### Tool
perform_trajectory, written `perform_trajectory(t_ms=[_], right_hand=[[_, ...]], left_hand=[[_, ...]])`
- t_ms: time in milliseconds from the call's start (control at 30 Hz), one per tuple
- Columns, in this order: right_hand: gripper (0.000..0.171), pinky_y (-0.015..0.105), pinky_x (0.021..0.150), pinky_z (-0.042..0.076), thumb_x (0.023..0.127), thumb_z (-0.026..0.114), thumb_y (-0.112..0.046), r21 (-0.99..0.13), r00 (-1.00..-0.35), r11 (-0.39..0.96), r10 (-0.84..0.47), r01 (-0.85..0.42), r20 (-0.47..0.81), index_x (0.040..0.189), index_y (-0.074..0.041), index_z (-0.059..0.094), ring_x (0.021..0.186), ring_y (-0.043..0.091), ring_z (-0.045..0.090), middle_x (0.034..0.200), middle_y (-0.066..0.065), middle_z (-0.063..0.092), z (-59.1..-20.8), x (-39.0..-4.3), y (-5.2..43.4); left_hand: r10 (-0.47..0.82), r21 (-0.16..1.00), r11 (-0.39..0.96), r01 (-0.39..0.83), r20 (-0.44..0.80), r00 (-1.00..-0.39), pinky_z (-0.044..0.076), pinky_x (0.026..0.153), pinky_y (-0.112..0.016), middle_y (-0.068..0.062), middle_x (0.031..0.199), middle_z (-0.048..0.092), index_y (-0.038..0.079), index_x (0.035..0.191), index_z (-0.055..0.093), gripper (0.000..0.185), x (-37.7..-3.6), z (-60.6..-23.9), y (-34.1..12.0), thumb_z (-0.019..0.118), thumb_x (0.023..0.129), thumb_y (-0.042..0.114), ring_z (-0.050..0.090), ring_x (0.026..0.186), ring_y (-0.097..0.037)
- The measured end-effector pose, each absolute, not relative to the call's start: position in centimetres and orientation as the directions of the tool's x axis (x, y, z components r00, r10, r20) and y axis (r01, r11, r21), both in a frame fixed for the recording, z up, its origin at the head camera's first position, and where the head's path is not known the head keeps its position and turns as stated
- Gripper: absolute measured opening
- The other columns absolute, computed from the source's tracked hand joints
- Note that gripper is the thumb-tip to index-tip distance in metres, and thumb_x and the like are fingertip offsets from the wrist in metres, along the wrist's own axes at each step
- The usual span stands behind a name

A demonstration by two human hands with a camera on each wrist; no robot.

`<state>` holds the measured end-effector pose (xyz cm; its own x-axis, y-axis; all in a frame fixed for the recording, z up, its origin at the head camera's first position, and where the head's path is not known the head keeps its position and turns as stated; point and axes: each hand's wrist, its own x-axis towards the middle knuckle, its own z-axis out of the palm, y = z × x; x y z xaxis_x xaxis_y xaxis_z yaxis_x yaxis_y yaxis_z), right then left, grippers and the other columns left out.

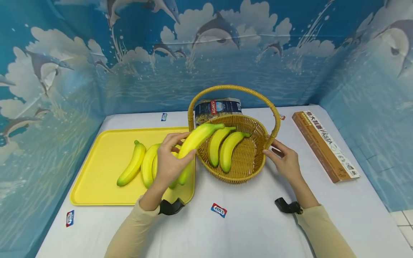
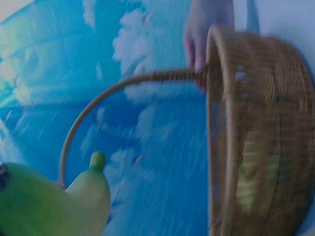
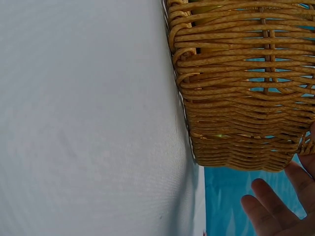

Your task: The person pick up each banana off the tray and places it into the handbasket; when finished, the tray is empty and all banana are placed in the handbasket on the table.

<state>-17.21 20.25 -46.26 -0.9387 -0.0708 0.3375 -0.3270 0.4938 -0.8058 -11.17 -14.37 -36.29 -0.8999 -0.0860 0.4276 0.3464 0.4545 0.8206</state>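
My left hand (image 1: 173, 157) grips a yellow banana (image 1: 197, 138) with a greenish tip, raised at the left rim of a wicker basket (image 1: 246, 175). In the left wrist view this banana (image 2: 91, 196) fills the lower left corner. Two bananas (image 1: 229, 150) lie side by side inside the basket. My right hand (image 1: 285, 160) pinches the basket's right rim at the foot of its arched handle (image 1: 233, 87). The right wrist view shows the right hand's fingers (image 3: 268, 206) spread beside the woven wall. Several more bananas (image 1: 132, 165) lie on a yellow tray (image 1: 93, 168), some partly hidden behind my left hand.
Behind the basket stands a bag of Agnesi pasta (image 1: 219, 108). A long pasta box (image 1: 325, 147) lies at the right. Small wrapped sweets are scattered on the white table, one sweet (image 1: 219, 210) in front of the basket. A dolphin-print curtain (image 1: 206, 64) closes off the back and sides.
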Motion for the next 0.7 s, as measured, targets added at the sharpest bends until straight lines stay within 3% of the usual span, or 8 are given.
perform_trajectory(t_ms=[167,333,533,667,700], right_hand=[[0.051,0.036,0.095,0.049,0.088,0.072,-0.011,-0.817,-0.942,0.480,-0.076,-0.321,0.326,0.136,-0.002,0.057,0.121,0.036,0.058,0.133,0.020,0.060,-46.3,-17.3,20.0],[0.051,0.034,0.095,0.050,0.088,0.072,-0.013,-0.816,-0.945,0.486,-0.075,-0.313,0.318,0.136,-0.003,0.058,0.122,0.032,0.058,0.134,0.017,0.060,-46.4,-17.4,19.9],[0.051,0.034,0.095,0.050,0.089,0.072,-0.017,-0.816,-0.945,0.486,-0.075,-0.314,0.319,0.137,-0.004,0.057,0.122,0.033,0.058,0.134,0.016,0.061,-46.4,-17.3,20.0],[0.051,0.031,0.095,0.050,0.089,0.072,-0.017,-0.813,-0.945,0.492,-0.067,-0.310,0.320,0.137,-0.005,0.057,0.124,0.005,0.055,0.135,0.015,0.060,-46.3,-17.2,20.3],[0.051,0.031,0.095,0.050,0.089,0.072,-0.017,-0.811,-0.944,0.495,-0.066,-0.311,0.322,0.137,-0.005,0.057,0.123,0.004,0.055,0.135,0.015,0.060,-46.3,-17.2,20.4]], left_hand=[[0.038,0.787,0.490,0.374,0.409,-0.912,0.047,0.067,-0.032,-0.012,0.109,0.063,0.006,0.119,0.069,0.043,-14.1,-38.1,-9.1,0.075,0.078,0.018,0.058,0.087,-0.023],[0.047,0.739,0.613,0.278,0.318,-0.947,0.045,0.070,-0.030,-0.009,0.109,0.062,0.011,0.120,0.068,0.044,-16.8,-40.4,-5.3,0.073,0.080,0.026,0.058,0.085,-0.020],[0.016,0.732,0.665,0.147,0.183,-0.983,0.044,0.071,-0.029,-0.006,0.110,0.063,0.014,0.124,0.067,0.046,-18.2,-42.1,-2.4,0.074,0.080,0.027,0.057,0.089,-0.019],[0.018,0.718,0.687,0.112,0.138,-0.990,0.043,0.070,-0.029,-0.006,0.113,0.063,0.016,0.126,0.066,0.047,-18.9,-42.3,-1.4,0.074,0.081,0.029,0.056,0.095,-0.020],[0.022,0.715,0.691,0.105,0.125,-0.992,0.044,0.071,-0.029,-0.006,0.114,0.063,0.016,0.126,0.066,0.047,-19.1,-42.3,-1.2,0.074,0.082,0.029,0.056,0.097,-0.020]])
